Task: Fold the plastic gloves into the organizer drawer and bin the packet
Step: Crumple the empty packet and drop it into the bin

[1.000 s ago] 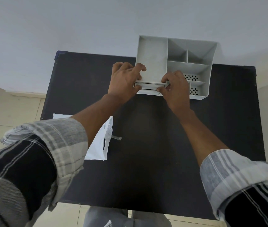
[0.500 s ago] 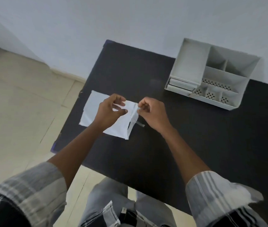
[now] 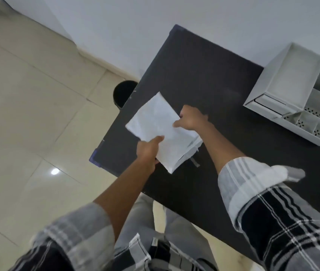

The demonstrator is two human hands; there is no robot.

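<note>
Drawer [image 3: 270, 103] looks closed, gloves probably inside; we clamp both hands, left hand [image 3: 147, 151] and right hand [image 3: 190, 119], on the packet [image 3: 161, 130], bin [image 3: 123, 92] next.

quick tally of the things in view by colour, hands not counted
white: 2, packet and organizer
black: 2, table and bin
grey: 1, small strip on the table beside the packet
total: 5

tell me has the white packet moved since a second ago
Yes. The white packet, then flat near the black table's left edge, is now lifted by both hands and sits further from that edge, toward the organizer.
</note>
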